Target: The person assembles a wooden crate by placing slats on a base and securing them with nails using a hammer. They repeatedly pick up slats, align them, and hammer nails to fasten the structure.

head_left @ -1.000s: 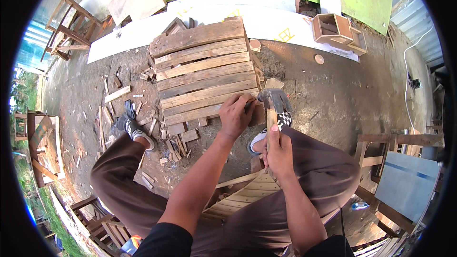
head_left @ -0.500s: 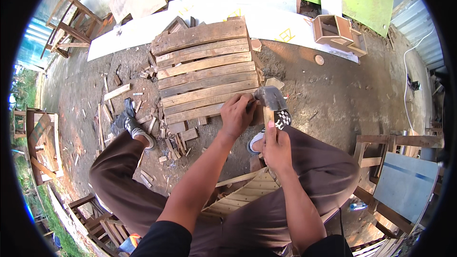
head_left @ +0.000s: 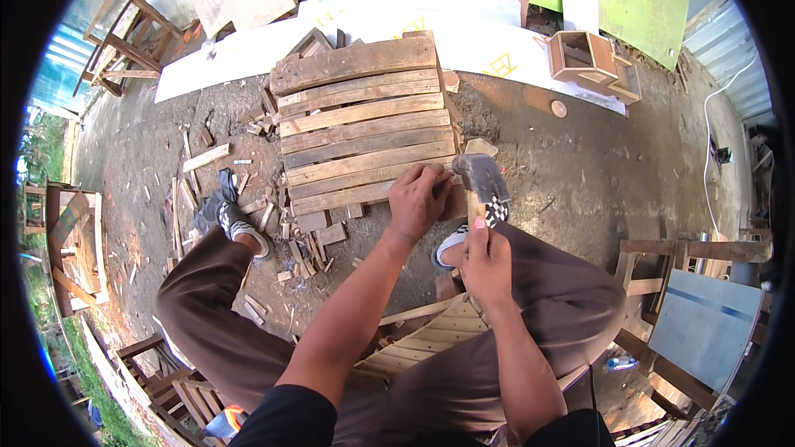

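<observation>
My right hand (head_left: 487,263) is closed round the wooden handle of a hammer (head_left: 482,177), thumb along the handle. Its dark metal head is just right of my left hand (head_left: 416,201). The fingers of that hand are pinched together at the near right corner of a slatted wooden pallet (head_left: 364,130). A short dark piece shows between them, mostly hidden, its kind unclear. The hammer head is beside this piece; whether they touch I cannot tell. My left wrist is above the ground, close to the pallet's near edge.
Wood offcuts (head_left: 310,252) litter the ground left of the pallet and near my feet. A slatted wooden piece (head_left: 426,335) lies under my legs. At the back right stands a small wooden box (head_left: 580,58); a stool with a grey-blue top (head_left: 704,327) is at right.
The hammer head has shifted slightly right and down, staying close to my left hand. Both hands keep their grip. The whole view has moved a little.
</observation>
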Demonstrator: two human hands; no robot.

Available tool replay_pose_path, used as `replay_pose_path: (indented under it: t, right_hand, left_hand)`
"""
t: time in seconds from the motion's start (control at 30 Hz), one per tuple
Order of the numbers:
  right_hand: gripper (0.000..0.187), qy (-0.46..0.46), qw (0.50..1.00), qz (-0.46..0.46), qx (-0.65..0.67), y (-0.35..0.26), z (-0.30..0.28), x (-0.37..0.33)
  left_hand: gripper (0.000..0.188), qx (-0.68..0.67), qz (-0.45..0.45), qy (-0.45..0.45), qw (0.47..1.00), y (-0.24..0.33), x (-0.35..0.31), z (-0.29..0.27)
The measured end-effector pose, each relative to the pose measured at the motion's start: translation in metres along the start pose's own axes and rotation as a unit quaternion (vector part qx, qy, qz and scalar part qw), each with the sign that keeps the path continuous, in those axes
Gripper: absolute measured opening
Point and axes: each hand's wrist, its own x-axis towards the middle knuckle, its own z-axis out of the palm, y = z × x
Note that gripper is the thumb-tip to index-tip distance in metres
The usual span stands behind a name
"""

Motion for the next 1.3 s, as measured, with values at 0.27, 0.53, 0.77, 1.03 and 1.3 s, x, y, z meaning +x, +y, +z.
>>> replay_pose_path:
  t: [0.27, 0.53, 0.77, 1.03, 1.3]
  right_hand:
    - [0.061, 0.013, 0.997, -0.076, 0.007, 0.0, -0.003, -0.006]
    - [0.068, 0.005, 0.995, 0.044, 0.084, -0.01, -0.007, -0.006]
    - [0.07, -0.016, 0.991, 0.09, 0.097, -0.019, -0.014, -0.008]
    - [0.067, -0.007, 0.997, 0.055, 0.052, 0.004, -0.004, -0.006]
    - [0.068, -0.011, 0.992, 0.099, 0.072, 0.01, -0.004, -0.005]
  left_hand:
    - [0.022, 0.003, -0.012, -0.018, 1.0, -0.004, -0.005, 0.002]
    - [0.026, 0.01, -0.001, -0.015, 1.0, 0.0, -0.001, -0.001]
    - [0.021, 0.013, 0.039, -0.026, 0.999, 0.0, 0.002, -0.004]
    - [0.015, 0.005, 0.052, -0.046, 0.998, -0.001, 0.004, -0.009]
    - [0.021, -0.036, -0.004, -0.038, 0.999, 0.0, 0.002, -0.007]
